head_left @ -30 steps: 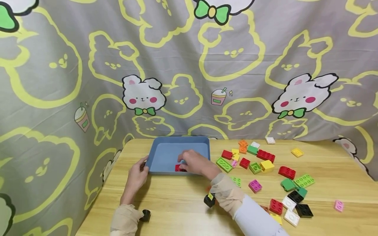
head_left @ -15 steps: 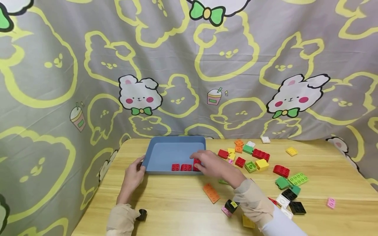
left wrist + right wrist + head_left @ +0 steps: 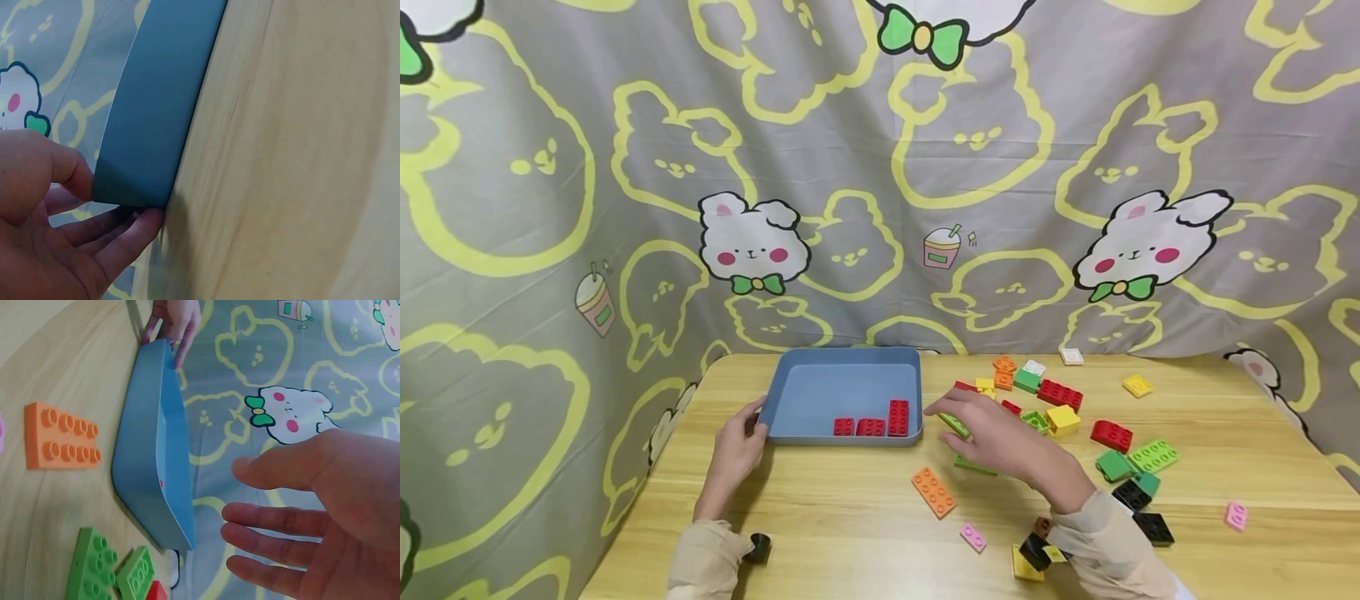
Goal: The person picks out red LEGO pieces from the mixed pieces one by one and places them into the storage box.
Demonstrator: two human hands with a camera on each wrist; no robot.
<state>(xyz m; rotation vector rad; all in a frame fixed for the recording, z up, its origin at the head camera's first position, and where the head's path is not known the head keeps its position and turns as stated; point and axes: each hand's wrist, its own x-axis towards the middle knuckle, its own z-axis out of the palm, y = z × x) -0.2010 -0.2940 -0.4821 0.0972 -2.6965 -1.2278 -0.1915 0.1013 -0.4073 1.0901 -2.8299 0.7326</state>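
A blue tray (image 3: 820, 392) stands on the wooden table and holds three red bricks (image 3: 870, 427) along its near wall. My left hand (image 3: 752, 423) grips the tray's near left corner, thumb on the rim (image 3: 156, 125) and fingers round the corner. My right hand (image 3: 973, 423) hovers open just right of the tray, fingers spread, holding nothing. It is over a green brick (image 3: 953, 424) and a green plate (image 3: 973, 467). In the right wrist view the right hand's straight fingers (image 3: 275, 519) hang beside the tray's wall (image 3: 147, 456).
An orange plate (image 3: 934, 492) and a small pink brick (image 3: 973, 537) lie in front of the tray. Several loose bricks in red, green, yellow, black and white (image 3: 1075, 417) are scattered over the table's right half. A patterned cloth (image 3: 880, 208) hangs behind and to the left.
My right hand has left the tray and moved right over the green bricks. A third red brick now lies in the tray. The left hand has kept its hold.
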